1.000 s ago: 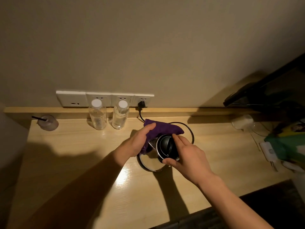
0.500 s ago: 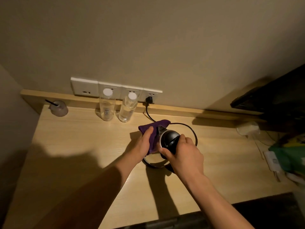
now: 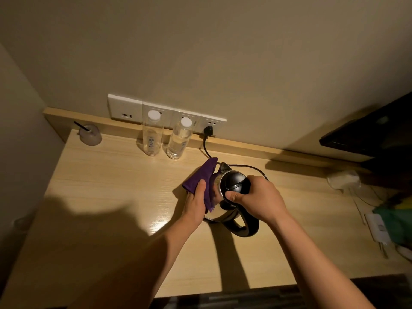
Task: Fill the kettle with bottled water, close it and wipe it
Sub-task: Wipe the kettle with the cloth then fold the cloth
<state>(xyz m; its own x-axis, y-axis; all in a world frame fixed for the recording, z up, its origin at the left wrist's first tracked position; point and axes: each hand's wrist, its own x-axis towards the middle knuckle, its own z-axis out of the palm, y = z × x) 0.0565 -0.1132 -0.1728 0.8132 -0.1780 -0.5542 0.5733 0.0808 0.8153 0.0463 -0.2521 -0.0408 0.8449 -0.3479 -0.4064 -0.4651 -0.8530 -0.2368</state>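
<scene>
Left hand (image 3: 196,206) clamps the purple cloth (image 3: 204,178) against the kettle (image 3: 220,211), grip wrapped round the cloth; right hand (image 3: 256,197) curls its grip over the closed lid (image 3: 235,182), mid-counter (image 3: 111,186).

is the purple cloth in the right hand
No, the left hand holds the cloth against the kettle while the right hand grips its top.

Count on the surface (image 3: 111,186): one kettle (image 3: 234,182), one cloth (image 3: 206,179), and two capped bottles, a left bottle (image 3: 152,139) and a right bottle (image 3: 179,141). One cup (image 3: 91,137) with one straw (image 3: 80,126). On the wall, four socket plates (image 3: 156,112) in a row, one plug (image 3: 208,131), one cord (image 3: 206,148). Two hands: left hand (image 3: 195,206), right hand (image 3: 256,197). Items at the far right are too dim to count.
</scene>
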